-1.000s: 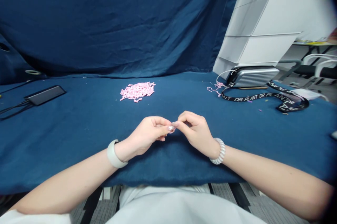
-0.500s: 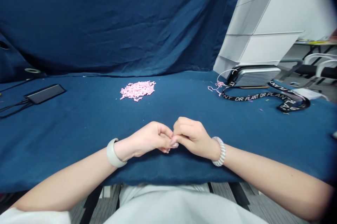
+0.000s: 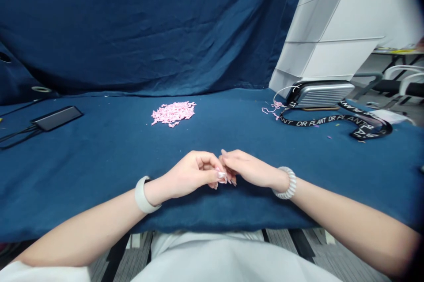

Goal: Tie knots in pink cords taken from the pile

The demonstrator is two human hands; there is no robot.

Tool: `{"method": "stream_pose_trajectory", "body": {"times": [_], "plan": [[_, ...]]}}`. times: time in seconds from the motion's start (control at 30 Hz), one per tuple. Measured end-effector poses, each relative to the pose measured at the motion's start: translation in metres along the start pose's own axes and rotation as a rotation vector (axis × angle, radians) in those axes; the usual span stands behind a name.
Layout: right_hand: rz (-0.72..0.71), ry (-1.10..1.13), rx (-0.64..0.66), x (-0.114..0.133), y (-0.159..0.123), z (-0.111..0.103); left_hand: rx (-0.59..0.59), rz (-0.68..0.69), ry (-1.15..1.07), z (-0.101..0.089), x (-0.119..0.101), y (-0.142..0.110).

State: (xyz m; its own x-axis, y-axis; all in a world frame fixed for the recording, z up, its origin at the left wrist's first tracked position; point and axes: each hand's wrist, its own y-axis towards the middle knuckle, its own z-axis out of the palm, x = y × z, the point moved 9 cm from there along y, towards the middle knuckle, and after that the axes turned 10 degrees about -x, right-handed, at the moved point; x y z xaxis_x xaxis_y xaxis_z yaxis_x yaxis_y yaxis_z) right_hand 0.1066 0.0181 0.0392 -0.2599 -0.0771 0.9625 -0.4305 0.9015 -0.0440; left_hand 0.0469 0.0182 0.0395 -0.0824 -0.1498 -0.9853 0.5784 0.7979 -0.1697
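My left hand (image 3: 192, 174) is held low over the near part of the blue cloth-covered table, its thumb and fingers pinched together. Something small and pale shows at the fingertips, too small to tell from the glossy nails. Close against those fingertips is my right hand (image 3: 251, 169), turned with its back up. Its fingers are loosely bent and apart, partly hidden, and nothing shows in them. Beyond both hands lies a pile of small pink knotted scraps (image 3: 174, 113), apart from either hand.
A dark flat device (image 3: 57, 118) with cables lies at the left. At the right sit a silver ridged case (image 3: 324, 95), a black lettered lanyard (image 3: 313, 123) and pink string (image 3: 276, 105). A blue curtain (image 3: 139, 30) hangs behind, beside a white panelled structure (image 3: 331, 30).
My right hand has turned over and shifted slightly right, its fingers loosening from the pinch. My left hand stays nearly in place, still pinched. The pink pile is unchanged.
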Motion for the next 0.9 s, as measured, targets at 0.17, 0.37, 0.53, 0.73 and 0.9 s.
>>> {"method": "stream_pose_trajectory", "body": {"times": [0.17, 0.37, 0.53, 0.73, 0.9], "plan": [[0.019, 0.189, 0.051, 0.000, 0.000, 0.004, -0.068, 0.009, 0.013, -0.005, 0.001, 0.001], [0.074, 0.315, 0.057, -0.004, 0.003, 0.002, -0.134, -0.009, 0.008, -0.011, 0.000, 0.001], [0.030, 0.129, -0.019, 0.003, 0.000, -0.011, -0.203, -0.076, -0.050, -0.018, 0.005, 0.001], [-0.109, -0.222, -0.217, 0.015, -0.003, -0.026, -0.259, -0.168, -0.149, -0.024, 0.016, 0.001], [-0.297, -0.396, -0.410, 0.033, -0.011, -0.033, -0.287, -0.212, -0.198, -0.027, 0.022, 0.001]]}}
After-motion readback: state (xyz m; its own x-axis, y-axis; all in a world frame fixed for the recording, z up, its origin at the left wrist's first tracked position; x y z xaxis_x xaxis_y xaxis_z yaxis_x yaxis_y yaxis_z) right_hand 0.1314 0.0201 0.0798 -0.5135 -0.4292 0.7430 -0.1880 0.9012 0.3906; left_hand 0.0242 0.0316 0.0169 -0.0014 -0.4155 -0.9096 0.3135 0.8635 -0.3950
